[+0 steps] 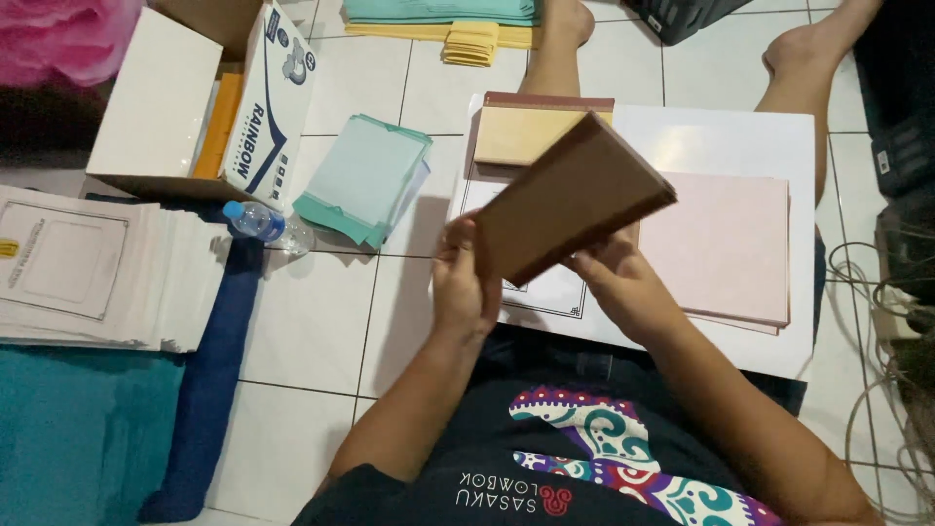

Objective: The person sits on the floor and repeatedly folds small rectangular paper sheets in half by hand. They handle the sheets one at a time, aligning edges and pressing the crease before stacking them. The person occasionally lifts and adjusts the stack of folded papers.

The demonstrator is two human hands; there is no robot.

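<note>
A person sits on a white tiled floor with legs stretched forward, seen from above. Both hands grip a flat brown cardboard folder, rectangular and matte, held tilted in the air above the lap. The left hand clasps its lower left corner, fingers wrapped around the edge; the right hand supports the lower edge from beneath, close beside the left. Under the folder, across the legs, lies a large white board carrying a stack of pale pink paper, a cream-yellow sheet stack with a dark red strip along its top, and a white sheet with a thin printed border. To the left on the tiles rests a loose pile of mint-green paper, slightly fanned. Beside it lies a clear plastic bottle with a blue cap, on its side. Further left stands an open white cardboard box holding orange sheets, and a thick stack of white printed sheets rests on teal and dark blue cloth. More green and yellow paper stacks sit at the top edge, and grey cables trail at right.
</note>
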